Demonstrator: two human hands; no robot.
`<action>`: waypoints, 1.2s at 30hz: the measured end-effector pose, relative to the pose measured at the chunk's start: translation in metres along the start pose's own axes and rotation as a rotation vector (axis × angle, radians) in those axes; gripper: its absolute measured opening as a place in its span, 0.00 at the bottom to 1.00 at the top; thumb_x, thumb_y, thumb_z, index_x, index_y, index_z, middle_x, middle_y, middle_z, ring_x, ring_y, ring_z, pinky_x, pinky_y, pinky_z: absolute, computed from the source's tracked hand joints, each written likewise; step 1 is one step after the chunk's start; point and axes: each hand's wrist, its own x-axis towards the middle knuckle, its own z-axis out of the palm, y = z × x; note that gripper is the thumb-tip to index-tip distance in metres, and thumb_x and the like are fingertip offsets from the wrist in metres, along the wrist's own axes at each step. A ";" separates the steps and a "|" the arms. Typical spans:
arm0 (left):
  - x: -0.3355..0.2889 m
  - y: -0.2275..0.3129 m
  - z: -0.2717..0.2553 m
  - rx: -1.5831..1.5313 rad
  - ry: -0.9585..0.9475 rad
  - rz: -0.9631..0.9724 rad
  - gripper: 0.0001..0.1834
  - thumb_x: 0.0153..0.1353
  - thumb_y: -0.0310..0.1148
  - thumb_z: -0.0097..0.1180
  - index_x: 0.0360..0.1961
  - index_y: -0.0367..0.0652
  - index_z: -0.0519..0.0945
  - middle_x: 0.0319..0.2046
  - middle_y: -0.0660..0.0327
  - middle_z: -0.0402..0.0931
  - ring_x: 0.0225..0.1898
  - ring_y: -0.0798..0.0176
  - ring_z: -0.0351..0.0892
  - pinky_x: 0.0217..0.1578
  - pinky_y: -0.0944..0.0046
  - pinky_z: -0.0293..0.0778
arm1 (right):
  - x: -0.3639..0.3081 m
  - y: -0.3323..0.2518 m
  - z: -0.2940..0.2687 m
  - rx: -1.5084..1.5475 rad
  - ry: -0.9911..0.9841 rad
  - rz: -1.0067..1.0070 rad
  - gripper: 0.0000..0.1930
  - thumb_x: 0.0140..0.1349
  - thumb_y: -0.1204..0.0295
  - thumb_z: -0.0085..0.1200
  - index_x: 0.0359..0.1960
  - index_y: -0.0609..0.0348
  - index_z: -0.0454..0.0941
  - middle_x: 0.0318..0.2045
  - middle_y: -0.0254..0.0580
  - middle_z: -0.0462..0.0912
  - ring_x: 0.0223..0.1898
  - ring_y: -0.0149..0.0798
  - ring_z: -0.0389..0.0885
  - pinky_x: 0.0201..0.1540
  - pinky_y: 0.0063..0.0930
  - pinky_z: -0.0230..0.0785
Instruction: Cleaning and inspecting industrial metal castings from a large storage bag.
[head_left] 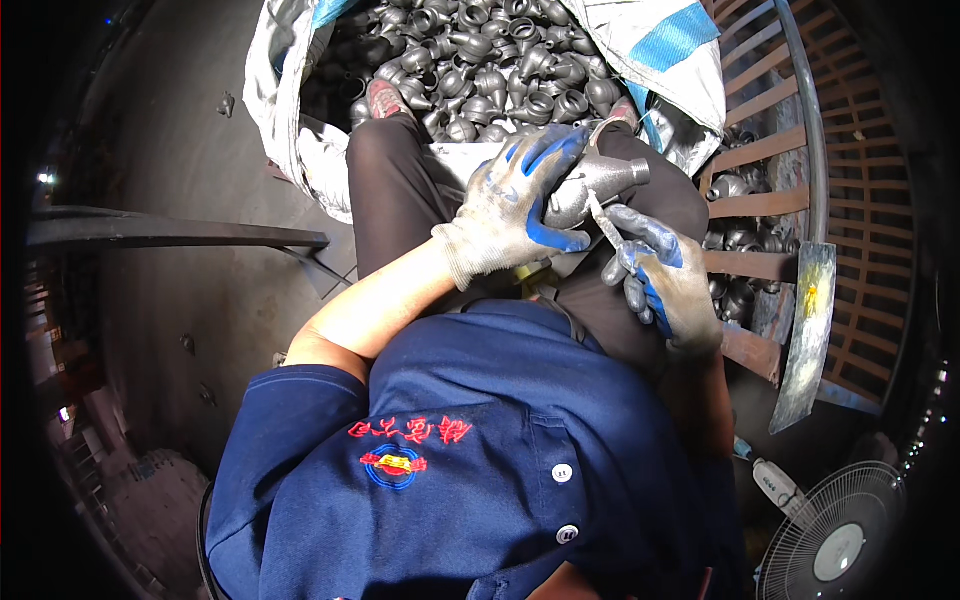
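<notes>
Standing here watching: left hand (515, 190)'s clamped round a grey metal part (606, 179) at 1 o'clock, right hand (668, 280)'s gripping a small blade (605, 222) against it. White sack (700, 85) of similar pieces (490, 85) at 12.

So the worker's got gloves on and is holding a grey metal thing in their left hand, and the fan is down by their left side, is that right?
Not quite: the fan is down by their right side, as the head view shows. The rest is right: the gloves are on, and the left hand holds the grey metal thing.
</notes>
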 end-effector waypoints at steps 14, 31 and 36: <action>0.002 0.009 0.003 -0.071 -0.084 -0.247 0.51 0.31 0.51 0.70 0.60 0.45 0.62 0.56 0.48 0.61 0.59 0.46 0.60 0.56 0.52 0.61 | -0.001 0.016 0.007 -0.893 0.351 -0.726 0.18 0.51 0.79 0.54 0.47 0.54 0.75 0.29 0.42 0.76 0.28 0.42 0.77 0.31 0.30 0.69; 0.003 0.006 0.006 -0.147 -0.138 -0.345 0.50 0.32 0.49 0.71 0.58 0.42 0.63 0.55 0.49 0.64 0.58 0.50 0.63 0.56 0.57 0.61 | -0.006 0.013 0.007 -1.004 0.290 -0.701 0.18 0.50 0.78 0.54 0.46 0.53 0.76 0.26 0.41 0.73 0.26 0.43 0.74 0.28 0.34 0.68; 0.002 0.006 0.007 -0.064 -0.100 -0.151 0.50 0.32 0.49 0.71 0.57 0.38 0.63 0.54 0.49 0.65 0.56 0.52 0.65 0.55 0.59 0.62 | -0.010 0.011 0.013 -1.210 0.337 -0.792 0.20 0.46 0.79 0.54 0.45 0.53 0.76 0.27 0.40 0.72 0.26 0.41 0.74 0.27 0.33 0.68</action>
